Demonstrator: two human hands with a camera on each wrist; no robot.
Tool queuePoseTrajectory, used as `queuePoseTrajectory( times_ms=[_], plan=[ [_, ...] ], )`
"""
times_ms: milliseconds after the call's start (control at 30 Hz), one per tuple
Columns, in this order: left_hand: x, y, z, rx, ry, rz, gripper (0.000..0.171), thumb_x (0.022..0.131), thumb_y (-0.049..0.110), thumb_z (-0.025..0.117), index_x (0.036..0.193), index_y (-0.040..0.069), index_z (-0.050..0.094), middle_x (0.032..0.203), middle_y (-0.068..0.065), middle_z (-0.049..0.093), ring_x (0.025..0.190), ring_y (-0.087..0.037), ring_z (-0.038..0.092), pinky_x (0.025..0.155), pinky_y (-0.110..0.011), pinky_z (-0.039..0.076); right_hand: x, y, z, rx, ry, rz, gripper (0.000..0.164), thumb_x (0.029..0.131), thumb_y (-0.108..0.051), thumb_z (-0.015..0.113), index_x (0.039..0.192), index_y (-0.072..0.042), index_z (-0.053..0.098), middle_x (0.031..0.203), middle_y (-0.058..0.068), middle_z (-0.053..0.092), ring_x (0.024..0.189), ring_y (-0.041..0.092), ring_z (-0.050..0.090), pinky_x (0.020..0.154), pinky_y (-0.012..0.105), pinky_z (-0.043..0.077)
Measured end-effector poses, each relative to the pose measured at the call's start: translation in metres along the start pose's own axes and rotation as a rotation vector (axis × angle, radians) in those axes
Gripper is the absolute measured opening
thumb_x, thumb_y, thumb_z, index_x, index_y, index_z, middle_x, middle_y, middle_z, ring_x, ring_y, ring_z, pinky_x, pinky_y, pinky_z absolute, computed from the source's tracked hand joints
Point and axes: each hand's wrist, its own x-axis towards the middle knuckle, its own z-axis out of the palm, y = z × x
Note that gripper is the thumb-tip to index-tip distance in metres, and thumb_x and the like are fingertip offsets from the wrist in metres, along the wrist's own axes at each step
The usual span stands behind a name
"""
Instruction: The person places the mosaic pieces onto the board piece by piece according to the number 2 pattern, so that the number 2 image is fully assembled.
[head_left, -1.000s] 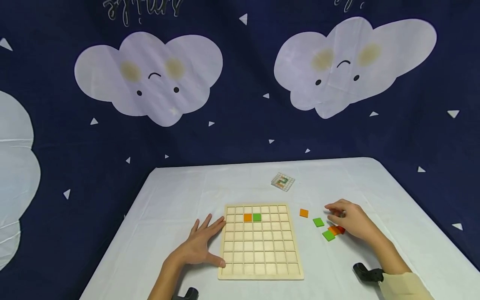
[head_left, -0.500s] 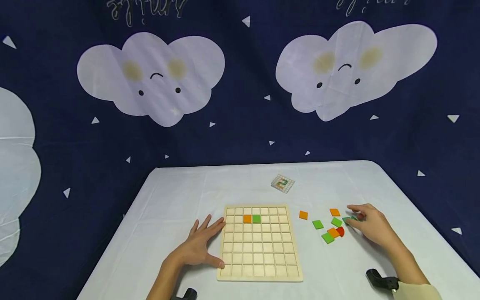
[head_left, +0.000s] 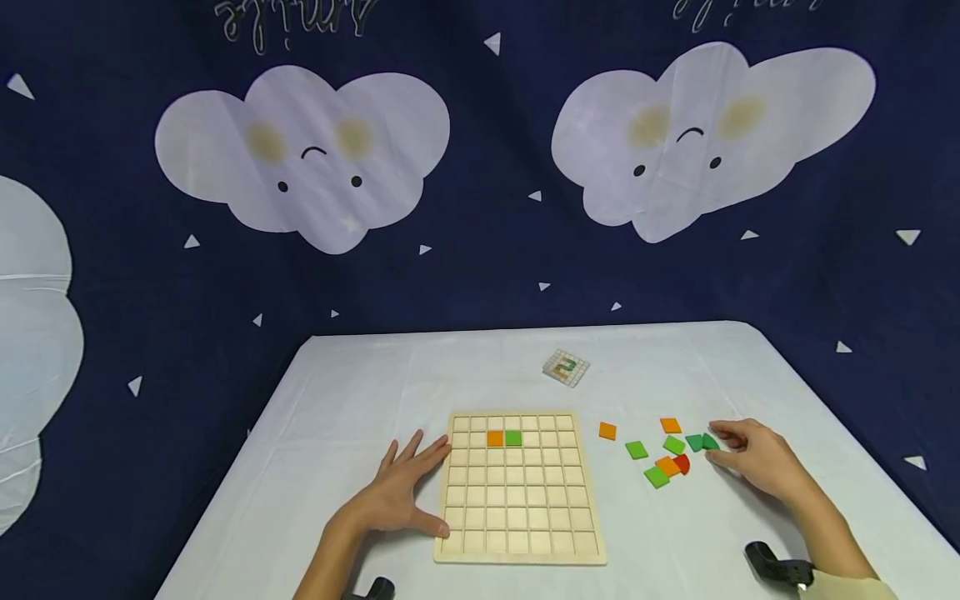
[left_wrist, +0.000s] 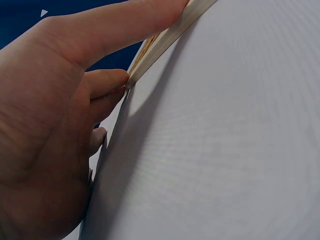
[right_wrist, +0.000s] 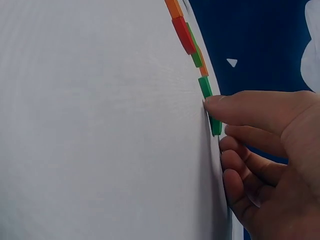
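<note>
Head view: the left hand (head_left: pixel 400 492) lies with fingers straight and spread, touching the left edge of the wooden board (head_left: pixel 517 496). Farther right, the right hand (head_left: pixel 763 458) has thumb and forefinger beside a dark green piece (head_left: pixel 709 442); whether they pinch it, I cannot tell. A light, flat slide should best part it from the green tile (head_left: pixel 694 443) at its left.

Head view: forward, down. Wrist views: close, low, facing fingers (right_wrist: pixel 255 109); all share tabletop (head_left: pixel 360 383).
</note>
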Motion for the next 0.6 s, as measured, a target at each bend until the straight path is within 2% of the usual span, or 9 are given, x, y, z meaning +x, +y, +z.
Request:
queuePoseTrajectory(
  times_ms=[300,600],
  plan=[
    [0.0012,0.0002,-0.0010,0.000,-0.003,0.003,0.124,0.049,0.077,0.076,0.151,0.019,0.034,0.157,0.008,0.023,0.145,-0.029,0.003,0.111,-0.057,-0.007,-0.0004,-0.0002,0.0009,0.016,-0.011,-0.001,0.047,0.081,-0.025,0.078,0.119,0.001,0.065,0.092,0.005,0.059,0.081,0.019,0.051,0.064,0.030,0.041],
    [0.0007,0.0007,-0.0023,-0.006,0.007,0.009,0.124,0.049,0.076,0.077,0.151,0.019,0.035,0.156,0.008,0.024,0.145,-0.029,0.003,0.112,-0.057,-0.007,0.0019,-0.0035,0.0013,0.010,-0.010,-0.015,0.038,0.083,-0.022,0.076,0.114,-0.001,0.069,0.086,0.002,0.060,0.077,0.019,0.051,0.064,0.032,0.040]
  ],
)
